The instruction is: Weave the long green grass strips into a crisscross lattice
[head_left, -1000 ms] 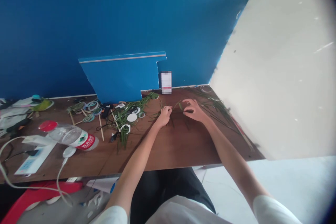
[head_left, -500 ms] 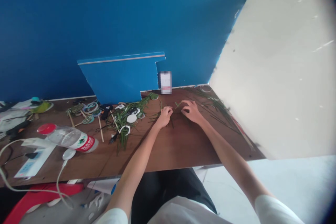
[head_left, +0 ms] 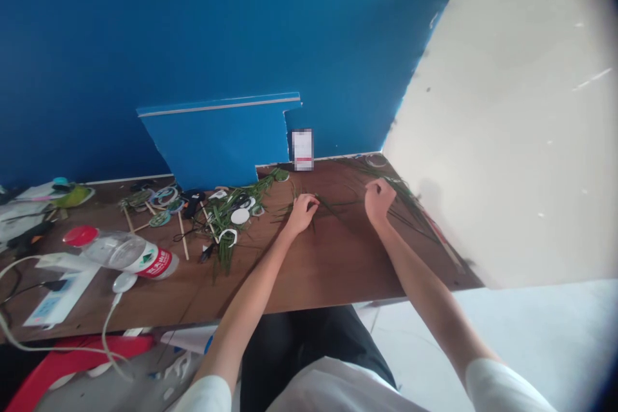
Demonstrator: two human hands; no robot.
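Note:
My left hand [head_left: 302, 212] rests on the brown table [head_left: 313, 270] with its fingers pinched on thin green leaf strips [head_left: 333, 206] that run to the right. My right hand [head_left: 378, 198] is closed in a loose fist farther right, gripping the other end of a green strip near a heap of long leaves [head_left: 403, 203] by the white wall. More cut green leaves [head_left: 226, 219] lie left of my left hand, mixed with small white round pieces [head_left: 240, 216].
A plastic water bottle with a red cap [head_left: 123, 251] lies at the left, beside a white power strip [head_left: 60, 286] and cables. Woven rings on sticks [head_left: 164, 203] sit behind it. A blue board [head_left: 217, 138] leans on the blue wall. A white panel [head_left: 506, 129] bounds the right.
My right hand has moved to the right, away from my left hand, and closed into a fist on a leaf strip. My left hand has stayed in place.

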